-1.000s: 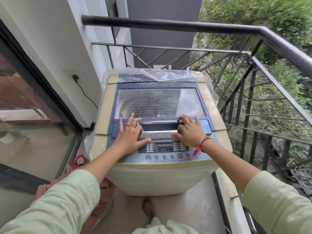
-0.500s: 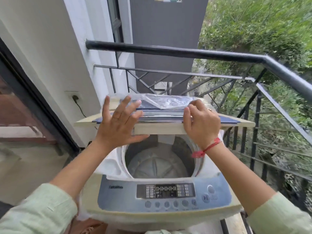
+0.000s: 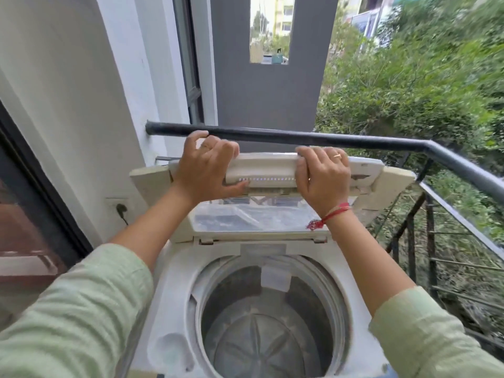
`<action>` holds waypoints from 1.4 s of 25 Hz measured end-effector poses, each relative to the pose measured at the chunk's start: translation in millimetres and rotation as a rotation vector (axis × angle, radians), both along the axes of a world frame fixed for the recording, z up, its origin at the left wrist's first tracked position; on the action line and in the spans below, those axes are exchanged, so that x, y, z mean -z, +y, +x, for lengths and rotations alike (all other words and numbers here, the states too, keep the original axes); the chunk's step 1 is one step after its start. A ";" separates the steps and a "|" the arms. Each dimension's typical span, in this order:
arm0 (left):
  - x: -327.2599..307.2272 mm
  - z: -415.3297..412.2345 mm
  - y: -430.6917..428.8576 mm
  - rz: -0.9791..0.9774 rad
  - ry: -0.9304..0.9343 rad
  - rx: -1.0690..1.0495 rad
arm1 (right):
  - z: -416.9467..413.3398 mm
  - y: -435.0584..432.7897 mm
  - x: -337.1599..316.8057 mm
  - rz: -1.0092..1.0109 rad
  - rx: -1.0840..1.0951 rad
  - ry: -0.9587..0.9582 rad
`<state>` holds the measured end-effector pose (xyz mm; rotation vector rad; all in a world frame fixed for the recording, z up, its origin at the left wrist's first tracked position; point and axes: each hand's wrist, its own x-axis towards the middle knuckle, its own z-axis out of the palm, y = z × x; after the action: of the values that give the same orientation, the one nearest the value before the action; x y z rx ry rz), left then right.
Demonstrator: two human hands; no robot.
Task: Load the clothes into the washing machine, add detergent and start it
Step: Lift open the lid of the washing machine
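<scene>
A cream top-loading washing machine (image 3: 174,290) stands in front of me on a balcony. Its folding lid (image 3: 267,170) is raised upright at the back, just under the railing. My left hand (image 3: 204,167) grips the lid's top edge on the left, fingers curled over it and thumb underneath. On the right of that same edge my right hand (image 3: 321,175) holds on, with a red thread at the wrist. Below, the round drum (image 3: 270,323) lies open and I see no clothes in it. No detergent is in view.
A black metal railing (image 3: 341,140) runs behind the lid and down the right side, with bushes beyond. A white wall with a plugged socket (image 3: 118,207) is on the left, beside a dark-framed glass door (image 3: 30,214).
Both hands have swung the lid up from closed, through half open, to upright and folded at the back. My view has moved closer over the drum.
</scene>
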<state>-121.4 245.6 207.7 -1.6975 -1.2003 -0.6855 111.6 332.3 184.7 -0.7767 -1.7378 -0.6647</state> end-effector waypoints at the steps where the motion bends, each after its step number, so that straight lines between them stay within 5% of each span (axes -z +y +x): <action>1: -2.9 -4.4 10.0 -0.024 -0.011 -0.007 | -5.1 8.8 -4.3 -0.027 0.008 0.016; 10: 5.3 -20.8 75.6 -0.321 -0.352 -0.101 | -49.0 70.3 -30.9 -0.456 0.129 -0.030; 21: -4.8 -24.3 102.2 -0.646 -0.467 -0.323 | -62.3 102.4 -41.1 -0.816 0.158 -0.181; 29: -13.2 -20.7 67.2 -0.762 -0.428 -0.349 | -46.8 74.9 -46.2 -0.856 0.140 -0.231; 35: 2.2 -16.8 37.1 -0.677 -0.395 -0.361 | -40.2 54.2 -46.6 -0.879 0.156 -0.193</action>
<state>-138.2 282.8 205.4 -1.8366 -2.1373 -0.4160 71.5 386.4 231.4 -1.4901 -2.1702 -0.0305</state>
